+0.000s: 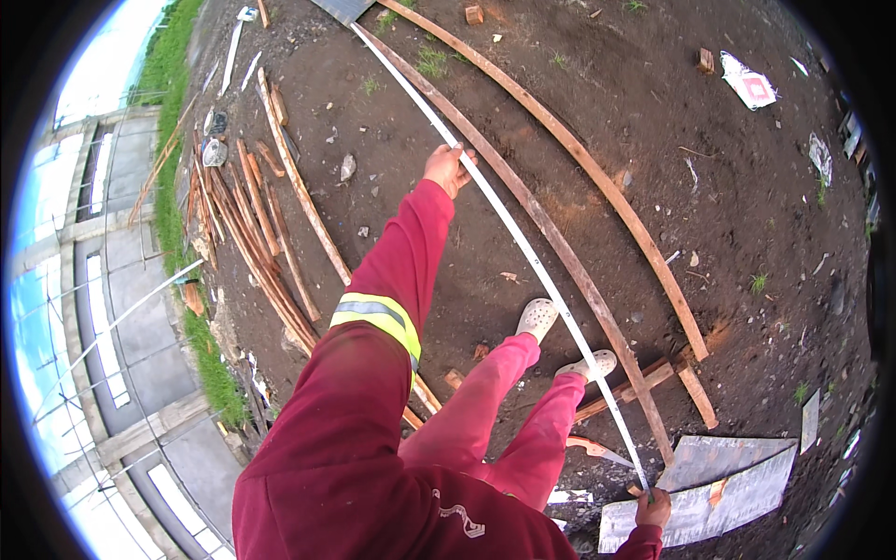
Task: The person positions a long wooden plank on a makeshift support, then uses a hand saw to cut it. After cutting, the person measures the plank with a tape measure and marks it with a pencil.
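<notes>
Now my left hand [446,168] has its grip closed on a long white strip [523,245], stretched from one o'clock down to five o'clock, where my right hand [653,510] pinches its other end. Beside it two bent wooden laths [597,308] lie on dark soil [747,205]. My pale shoes [538,317] stand just left of the strip; scrap timber [252,224] lies at ten o'clock.

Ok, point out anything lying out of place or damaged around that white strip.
Litter stands out: a torn white and red wrapper on the dirt at upper right, and a saw loose on the ground by the feet. The white strip runs straight between left hand and right hand.
</notes>
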### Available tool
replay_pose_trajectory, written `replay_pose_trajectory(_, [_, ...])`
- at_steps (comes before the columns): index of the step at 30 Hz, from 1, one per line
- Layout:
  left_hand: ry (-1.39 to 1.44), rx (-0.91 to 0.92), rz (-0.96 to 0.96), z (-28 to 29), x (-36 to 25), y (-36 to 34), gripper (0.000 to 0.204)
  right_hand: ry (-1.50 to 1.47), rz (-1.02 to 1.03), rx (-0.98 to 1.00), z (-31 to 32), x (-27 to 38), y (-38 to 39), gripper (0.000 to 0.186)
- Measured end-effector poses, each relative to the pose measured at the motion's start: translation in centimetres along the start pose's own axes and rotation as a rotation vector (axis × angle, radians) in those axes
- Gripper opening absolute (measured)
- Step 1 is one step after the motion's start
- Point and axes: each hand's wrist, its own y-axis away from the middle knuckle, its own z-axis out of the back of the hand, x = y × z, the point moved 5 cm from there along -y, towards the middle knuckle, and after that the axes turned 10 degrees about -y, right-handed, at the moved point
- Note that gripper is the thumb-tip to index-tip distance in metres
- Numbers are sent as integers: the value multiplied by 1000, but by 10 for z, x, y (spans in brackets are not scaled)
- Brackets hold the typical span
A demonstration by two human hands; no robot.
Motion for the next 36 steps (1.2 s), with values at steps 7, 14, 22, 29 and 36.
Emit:
replay_pose_trajectory(7, [15,-8,16,-4,4,-14,25,41,-57,17,4,11,-8,12])
replay_pose_trajectory(14, [77,-15,95,-15,23,-22,25,78,-39,-16,14,13,-8,12])
replay_pose_trajectory(22, [65,-7,130,-21,43,-30,23,104,-93,9,9,0,-7,13])
replay_pose_trajectory(29, [94,41,169,-28,67,-39,21,133,-63,1,8,-7,-31,13])
replay_pose_trajectory(36, [149,157,246,-42,120,-52,12,84,-130,12,-3,-17,-65,13])
